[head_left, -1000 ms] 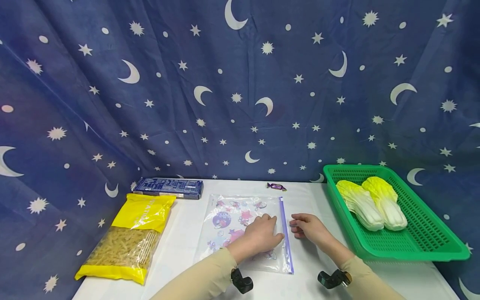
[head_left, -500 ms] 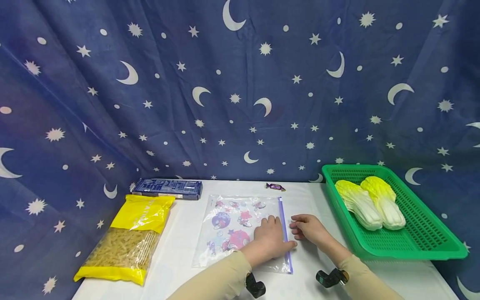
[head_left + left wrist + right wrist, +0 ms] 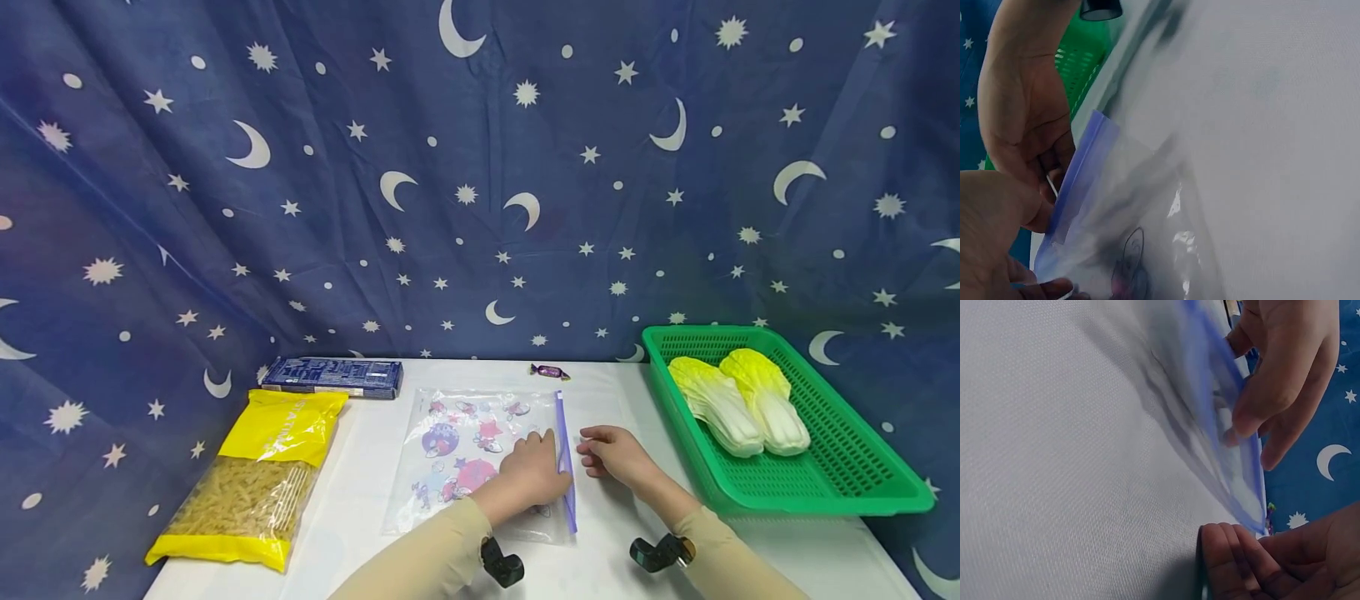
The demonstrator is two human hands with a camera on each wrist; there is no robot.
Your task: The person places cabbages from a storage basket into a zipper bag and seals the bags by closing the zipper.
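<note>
Since earlier, the left hand point(image 3: 528, 471) is tilting the purple edge point(image 3: 562, 425) of the bag point(image 3: 474, 467) on the worktop point(image 3: 360, 500), apparently pinching it; fingers of the right hand point(image 3: 613, 452) are holding nothing. Light and slippery, it is probably handling best there.

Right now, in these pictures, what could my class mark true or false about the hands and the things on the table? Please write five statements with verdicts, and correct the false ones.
1. The left hand touches the clear, printed plastic bag with a purple strip. True.

2. The right hand grips a small candy in a purple wrapper. False: the right hand holds nothing, and the candy lies on the white table.

3. The yellow-and-clear packet of dry pasta is left of the plastic bag. True.

4. Two yellow-and-white cabbages lie outside the green plastic basket. False: both cabbages lie in the basket.

5. The flat blue box lies beyond the packet. True.
</note>
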